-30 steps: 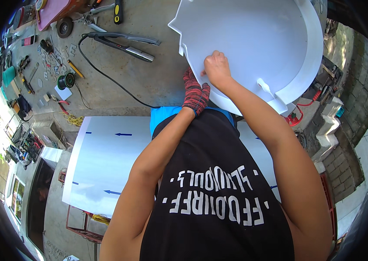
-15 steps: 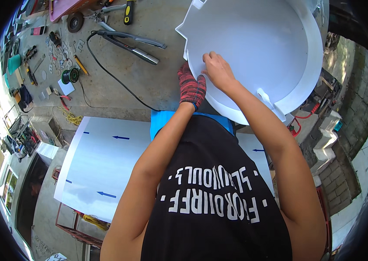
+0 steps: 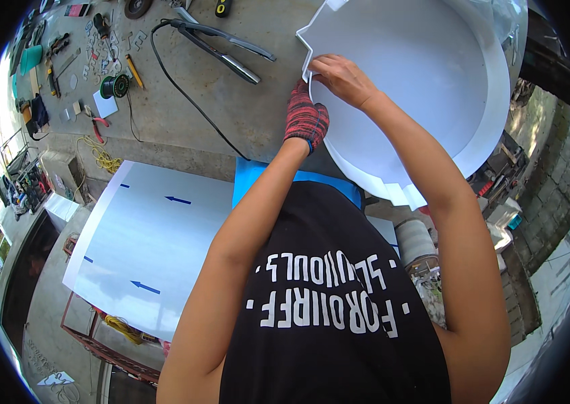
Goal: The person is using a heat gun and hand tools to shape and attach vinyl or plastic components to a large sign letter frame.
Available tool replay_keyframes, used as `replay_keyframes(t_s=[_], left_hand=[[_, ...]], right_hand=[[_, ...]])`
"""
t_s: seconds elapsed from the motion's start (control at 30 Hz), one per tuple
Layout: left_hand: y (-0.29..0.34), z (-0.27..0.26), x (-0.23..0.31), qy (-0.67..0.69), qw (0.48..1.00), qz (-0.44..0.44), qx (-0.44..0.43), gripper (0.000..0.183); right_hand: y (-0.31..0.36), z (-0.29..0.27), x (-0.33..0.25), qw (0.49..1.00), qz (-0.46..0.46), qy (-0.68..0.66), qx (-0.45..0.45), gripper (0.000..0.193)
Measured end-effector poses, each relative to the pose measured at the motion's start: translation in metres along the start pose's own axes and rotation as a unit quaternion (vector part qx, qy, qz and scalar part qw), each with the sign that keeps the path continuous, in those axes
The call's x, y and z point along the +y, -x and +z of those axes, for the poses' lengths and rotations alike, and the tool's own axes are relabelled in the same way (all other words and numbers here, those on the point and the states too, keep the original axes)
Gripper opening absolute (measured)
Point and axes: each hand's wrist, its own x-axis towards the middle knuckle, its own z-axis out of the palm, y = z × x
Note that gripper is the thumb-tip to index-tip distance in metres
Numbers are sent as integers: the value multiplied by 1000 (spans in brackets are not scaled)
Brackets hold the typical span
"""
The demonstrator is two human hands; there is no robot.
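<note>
A large round white plastic piece (image 3: pixel 406 87) with a raised, zigzag wall lies on the workbench in front of me. My left hand (image 3: pixel 306 116), in a red and black knit glove, is closed against the outside of the wall at its left side. From inside, my bare right hand (image 3: pixel 345 79) pinches the same stretch of wall, just below a sharp corner. Both sets of fingertips meet near the wall's upper edge and are partly hidden. Left of the piece, a hair straightener (image 3: pixel 221 54) rests with its jaws apart and its black cord trailing toward me.
The grey workbench (image 3: pixel 184 124) carries a spool of dark wire (image 3: pixel 114 86), a yellow pencil-like tool (image 3: pixel 135 71), red-handled pliers (image 3: pixel 99 129), a screwdriver (image 3: pixel 102 27) and small cut letters. Below its edge lies a white sheet (image 3: pixel 157 236) with blue arrows. A white roll (image 3: pixel 416 240) stands to my right.
My right hand has moved from inside the piece onto its wall, beside the gloved hand. The stepped part of the wall at lower right has shifted left and toward me. The view has also shifted.
</note>
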Motion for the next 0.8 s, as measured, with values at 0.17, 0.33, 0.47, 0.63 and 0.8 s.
replay_keyframes(t_s=[0.17,0.33,0.47,0.63,0.8], left_hand=[[3,4,3,21,999,-7,29,52],[3,-4,12,52,995,-74,-39,65],[4,0,3,24,999,-14,18,56],[4,-4,13,45,998,-30,11,56],[4,-3,14,41,997,-57,9,60]], right_hand=[[-5,-1,3,999,-24,0,-21,12],[0,0,4,999,4,-32,21,12],[7,-8,-22,996,31,-69,46,30],[16,-12,-20,996,14,-62,61,33],[24,-9,-22,995,27,-71,69,35]])
